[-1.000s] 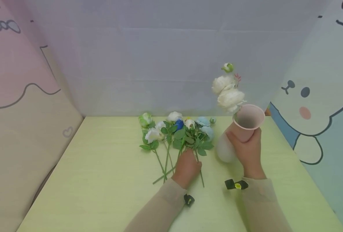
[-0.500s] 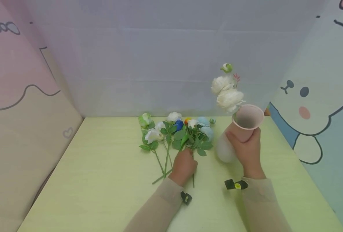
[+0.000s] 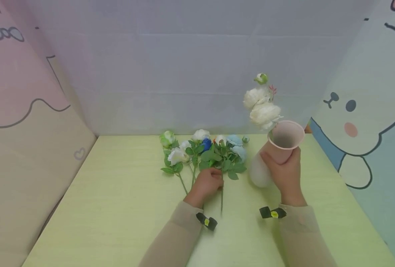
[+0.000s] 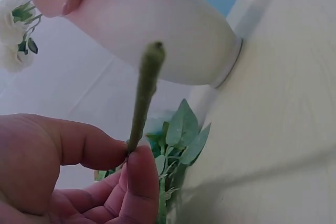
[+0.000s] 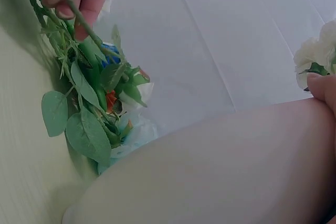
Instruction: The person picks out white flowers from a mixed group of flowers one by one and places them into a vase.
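Observation:
My left hand (image 3: 206,184) pinches a green flower stem (image 4: 144,95) between thumb and forefinger, low over the table. In the right wrist view that stem runs down to a white flower (image 5: 137,92) among leaves. My right hand (image 3: 285,174) grips the neck of a pale pink-and-white vase (image 3: 261,170), which is tilted. White blooms (image 3: 264,109) and a green-white bud stand out of its mouth. Several artificial flowers lie near my left hand: a white rose (image 3: 177,155), a blue one (image 3: 205,144) and light blue ones (image 3: 238,151).
A pale yellow-green table (image 3: 110,207) reaches back to a plain grey-white cloth wall (image 3: 184,66). Cartoon-printed panels (image 3: 354,122) stand along both sides. A green-white flower (image 3: 167,138) lies at the left end of the pile.
My left hand has shifted slightly left and its wrist has turned, with the stem still pinched. The white flower in the pile has moved a little. My right hand and the vase stay put.

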`<state>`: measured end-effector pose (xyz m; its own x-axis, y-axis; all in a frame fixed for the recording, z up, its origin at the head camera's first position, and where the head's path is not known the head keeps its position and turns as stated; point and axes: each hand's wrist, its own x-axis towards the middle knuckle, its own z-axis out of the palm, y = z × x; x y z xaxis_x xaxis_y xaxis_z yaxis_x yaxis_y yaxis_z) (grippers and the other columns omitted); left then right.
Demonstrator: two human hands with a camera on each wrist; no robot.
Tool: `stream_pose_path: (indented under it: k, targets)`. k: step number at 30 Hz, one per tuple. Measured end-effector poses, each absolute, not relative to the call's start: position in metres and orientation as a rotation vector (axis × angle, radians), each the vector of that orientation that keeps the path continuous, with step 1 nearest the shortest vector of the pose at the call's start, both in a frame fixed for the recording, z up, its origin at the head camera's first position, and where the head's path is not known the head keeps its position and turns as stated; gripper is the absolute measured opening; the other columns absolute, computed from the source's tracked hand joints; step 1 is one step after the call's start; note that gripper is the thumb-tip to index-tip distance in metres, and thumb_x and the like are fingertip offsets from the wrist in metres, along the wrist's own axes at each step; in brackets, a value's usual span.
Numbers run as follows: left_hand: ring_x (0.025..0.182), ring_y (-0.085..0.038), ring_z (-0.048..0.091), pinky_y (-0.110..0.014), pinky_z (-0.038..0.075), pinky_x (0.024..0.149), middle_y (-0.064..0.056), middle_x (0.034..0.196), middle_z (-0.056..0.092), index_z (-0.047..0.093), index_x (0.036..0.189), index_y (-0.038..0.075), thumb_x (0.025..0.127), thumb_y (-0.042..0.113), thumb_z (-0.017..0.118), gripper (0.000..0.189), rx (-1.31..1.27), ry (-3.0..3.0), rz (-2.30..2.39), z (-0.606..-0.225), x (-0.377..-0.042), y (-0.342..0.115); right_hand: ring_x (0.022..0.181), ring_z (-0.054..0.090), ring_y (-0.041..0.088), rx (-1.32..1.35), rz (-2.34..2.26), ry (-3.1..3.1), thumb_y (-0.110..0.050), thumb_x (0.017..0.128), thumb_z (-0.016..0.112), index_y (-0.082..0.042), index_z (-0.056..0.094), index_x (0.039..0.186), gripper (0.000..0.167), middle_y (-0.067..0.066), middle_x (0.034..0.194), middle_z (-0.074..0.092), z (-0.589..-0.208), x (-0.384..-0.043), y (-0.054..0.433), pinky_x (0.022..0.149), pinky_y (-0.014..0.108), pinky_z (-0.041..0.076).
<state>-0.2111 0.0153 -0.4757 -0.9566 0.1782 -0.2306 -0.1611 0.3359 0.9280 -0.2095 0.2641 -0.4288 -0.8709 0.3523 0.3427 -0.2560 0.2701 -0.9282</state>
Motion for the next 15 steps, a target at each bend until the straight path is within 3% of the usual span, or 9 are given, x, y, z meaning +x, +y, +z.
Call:
stream_pose_path:
  k: [9, 15]
  targets:
    - [0.073, -0.021, 0.071, -0.035, 0.057, 0.076, -0.009, 0.097, 0.068, 0.066, 0.115, -0.003, 0.086, 0.004, 0.069, 0.029, -0.03, 2.165, 1.799, -0.467, -0.213, 0.012, 0.118, 0.049, 0.014, -0.068, 1.662, -2.045, -0.013, 0.08, 0.088, -0.02, 0.037, 0.151, 0.088, 0.0, 0.14, 0.051, -0.427, -0.21, 0.264, 0.103, 0.034, 0.038]
    - [0.071, -0.02, 0.072, -0.035, 0.059, 0.075, -0.01, 0.093, 0.068, 0.065, 0.113, -0.003, 0.087, 0.004, 0.068, 0.026, -0.043, 2.139, 1.851, -0.465, -0.212, 0.012, 0.116, 0.05, 0.016, -0.057, 1.67, -2.036, -0.009, 0.08, 0.086, -0.014, 0.039, 0.148, 0.083, 0.003, 0.136, 0.053, -0.411, -0.2, 0.256, 0.102, 0.034, 0.038]
